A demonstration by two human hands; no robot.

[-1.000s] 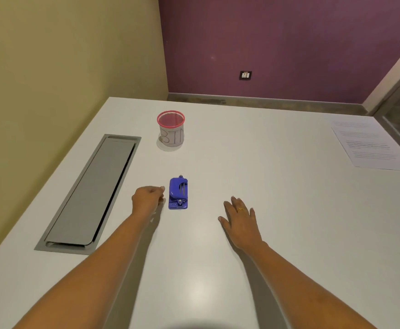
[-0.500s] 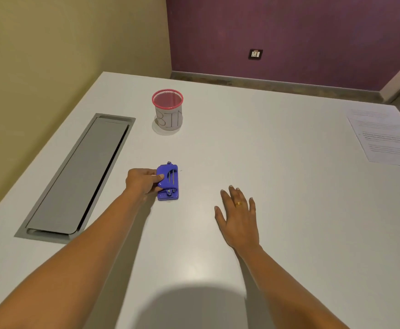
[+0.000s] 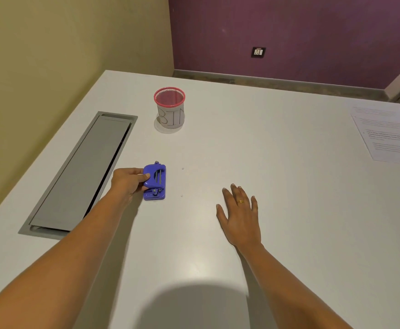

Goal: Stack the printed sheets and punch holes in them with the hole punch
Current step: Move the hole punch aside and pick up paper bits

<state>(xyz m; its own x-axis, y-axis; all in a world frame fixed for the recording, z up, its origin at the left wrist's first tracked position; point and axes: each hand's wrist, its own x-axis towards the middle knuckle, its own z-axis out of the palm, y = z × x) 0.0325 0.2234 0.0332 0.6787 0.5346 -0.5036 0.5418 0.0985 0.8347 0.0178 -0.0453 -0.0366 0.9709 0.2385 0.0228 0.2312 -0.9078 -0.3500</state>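
Observation:
A blue hole punch (image 3: 155, 182) lies on the white table (image 3: 277, 198), left of centre. My left hand (image 3: 126, 181) grips its left side, thumb on top. My right hand (image 3: 240, 214) rests flat on the table to the right of the punch, fingers spread, holding nothing. Printed sheets (image 3: 388, 135) lie far off at the table's right edge, partly cut off by the frame. Two tiny white paper dots (image 3: 182, 168) lie just right of the punch.
A mesh cup with a pink rim, labelled BIN (image 3: 170, 108), stands behind the punch. A long grey cable hatch (image 3: 80, 172) is set into the table on the left. Yellow and purple walls meet behind the table.
My left hand has moved from beside the punch onto it and taken hold of its left side. The right hand stays flat on the table. The camera has shifted slightly.

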